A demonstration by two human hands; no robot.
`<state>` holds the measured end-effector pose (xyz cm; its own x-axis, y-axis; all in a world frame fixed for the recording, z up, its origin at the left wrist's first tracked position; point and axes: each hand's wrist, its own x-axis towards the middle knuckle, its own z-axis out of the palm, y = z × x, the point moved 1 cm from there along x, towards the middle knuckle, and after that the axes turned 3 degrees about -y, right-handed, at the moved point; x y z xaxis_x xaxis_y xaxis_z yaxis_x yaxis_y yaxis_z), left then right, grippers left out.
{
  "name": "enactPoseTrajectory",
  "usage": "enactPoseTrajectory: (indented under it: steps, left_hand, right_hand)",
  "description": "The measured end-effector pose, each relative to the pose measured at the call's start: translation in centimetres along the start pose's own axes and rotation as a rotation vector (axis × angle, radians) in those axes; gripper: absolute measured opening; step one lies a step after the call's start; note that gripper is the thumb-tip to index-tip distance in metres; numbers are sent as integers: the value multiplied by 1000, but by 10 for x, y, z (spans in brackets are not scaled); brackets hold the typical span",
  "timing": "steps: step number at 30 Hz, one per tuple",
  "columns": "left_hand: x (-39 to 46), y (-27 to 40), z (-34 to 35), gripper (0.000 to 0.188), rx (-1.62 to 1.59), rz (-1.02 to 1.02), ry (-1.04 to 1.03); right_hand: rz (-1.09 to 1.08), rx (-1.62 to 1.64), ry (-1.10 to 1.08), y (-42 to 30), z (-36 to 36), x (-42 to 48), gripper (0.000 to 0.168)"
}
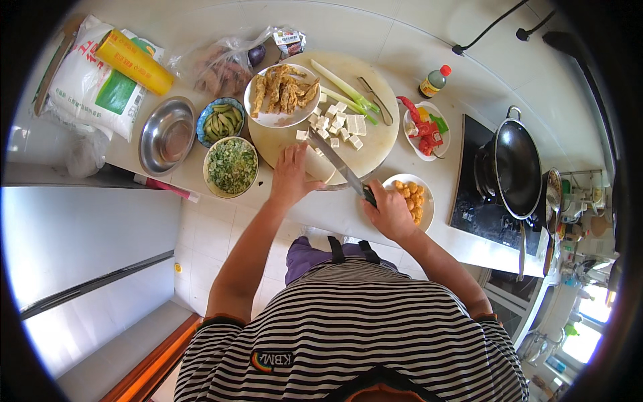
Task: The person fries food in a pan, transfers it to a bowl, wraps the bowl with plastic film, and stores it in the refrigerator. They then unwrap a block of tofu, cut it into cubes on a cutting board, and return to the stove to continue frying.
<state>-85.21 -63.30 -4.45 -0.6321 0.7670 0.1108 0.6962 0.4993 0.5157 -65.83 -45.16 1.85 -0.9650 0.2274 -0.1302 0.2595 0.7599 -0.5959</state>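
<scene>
My right hand point(393, 212) grips the dark handle of a kitchen knife point(341, 163), whose blade slants up and left over a round chopping board point(382, 145). A smooth pale block, probably tofu point(317, 166), sits at the board's near edge, beside the blade. My left hand point(290, 176) holds it from the left, thumb at its near end and fingers at its far end. Several white tofu cubes point(334, 120) lie loose beyond the knife tip. Behind them are lengths of green onion point(339, 83) and a metal peeler point(378, 100).
A plate of fried pieces point(284, 93) overlaps the board. Left stand a bowl of chopped greens point(231, 166), a bowl of sliced green vegetable point(221, 123) and a steel basin point(167, 135). Right are a plate of peppers point(429, 133), a plate of golden balls point(412, 201), a bottle point(435, 81) and a wok point(517, 168).
</scene>
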Motion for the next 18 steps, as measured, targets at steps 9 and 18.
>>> enactPoseTrajectory:
  steps: [9, 18]
  left_hand:
    - [-39, 2, 20, 75, -67, -92, 327]
    - [-24, -12, 11, 51, -24, 75, 240]
  right_hand:
    - [-161, -308, -144, 1, -6, 27, 28]
    - [19, -408, -322, -5, 21, 41, 26]
